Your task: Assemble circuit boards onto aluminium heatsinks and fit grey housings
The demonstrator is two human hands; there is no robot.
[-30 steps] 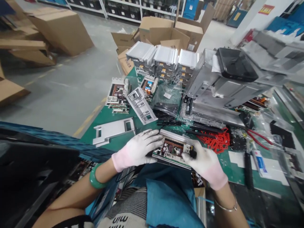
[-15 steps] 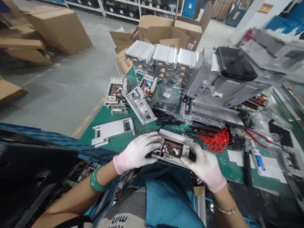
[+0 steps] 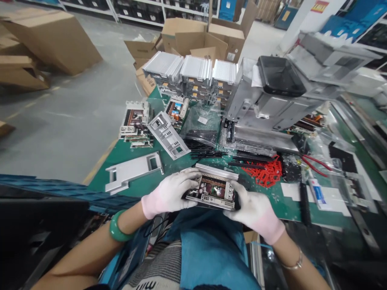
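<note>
Between my two white-gloved hands is a circuit board in a silver metal housing (image 3: 215, 189), held at the near edge of the green table. My left hand (image 3: 175, 191) grips its left end, fingers along the top side and thumb below. Around the right end, my right hand (image 3: 252, 205) has its thumb and fingers closed on the housing. Left of it lies a flat silver metal cover (image 3: 133, 171). A second silver panel with cut-outs (image 3: 169, 135) leans beyond my left hand, against stacked circuit boards (image 3: 136, 121).
Finned heat sinks (image 3: 196, 70) stand stacked at the back beside a metal fixture with a black tray (image 3: 281, 74). Red plastic clips (image 3: 266, 172), black strips, red-handled pliers (image 3: 316, 165), a glue tube (image 3: 317, 191) and a black-handled tool (image 3: 304, 203) lie to the right.
My right hand's fingers have shifted to the housing's right end, uncovering more of the board. The whole scene has slid left in view as my head turned.
</note>
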